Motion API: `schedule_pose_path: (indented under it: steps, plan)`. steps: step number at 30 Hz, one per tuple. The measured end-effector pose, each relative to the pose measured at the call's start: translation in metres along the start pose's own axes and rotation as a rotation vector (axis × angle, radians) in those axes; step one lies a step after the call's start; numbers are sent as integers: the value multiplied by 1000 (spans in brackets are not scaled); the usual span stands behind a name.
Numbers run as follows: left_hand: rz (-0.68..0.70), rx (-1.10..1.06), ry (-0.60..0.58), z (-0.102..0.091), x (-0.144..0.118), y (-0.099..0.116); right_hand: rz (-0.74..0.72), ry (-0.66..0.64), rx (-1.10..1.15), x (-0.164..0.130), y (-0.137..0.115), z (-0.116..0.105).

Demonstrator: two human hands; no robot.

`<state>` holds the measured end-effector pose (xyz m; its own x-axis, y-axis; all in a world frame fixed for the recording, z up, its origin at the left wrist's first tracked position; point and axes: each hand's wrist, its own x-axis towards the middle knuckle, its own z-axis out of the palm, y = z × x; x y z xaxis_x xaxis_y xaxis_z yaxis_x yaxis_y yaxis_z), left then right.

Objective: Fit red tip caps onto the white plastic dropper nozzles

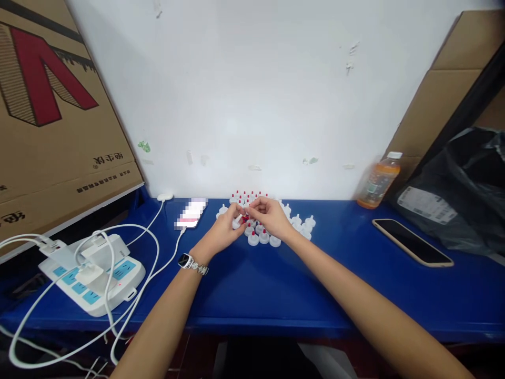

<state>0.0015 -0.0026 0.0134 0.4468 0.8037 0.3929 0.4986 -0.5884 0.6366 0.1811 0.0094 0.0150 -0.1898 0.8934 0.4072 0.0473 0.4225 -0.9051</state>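
Note:
My left hand, a watch on its wrist, is closed around a white nozzle cap. Close against it, my right hand has its thumb and fingers pinched together; what they grip is too small to make out. Some red bits show between the two hands. Several white nozzle caps with red tips stand on the table in front of and behind my hands. To the right are several plain white nozzle caps without red tips, and a few more lie left of my left hand, partly hidden.
The blue table meets a white wall. At left are a power strip with looping white cables, and a phone. At right lie another phone, an orange drink bottle and a black plastic bag. Cardboard flanks the table.

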Motion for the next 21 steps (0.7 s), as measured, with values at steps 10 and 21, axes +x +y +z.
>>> schedule_pose_path:
  steps: [10, 21]
  plan:
    - [11, -181, 27, 6, 0, 3, 21, -52, 239, -7, -6, 15]
    - [29, -183, 31, 0, -1, 6, -58, -85, 10, -4, -13, 16]
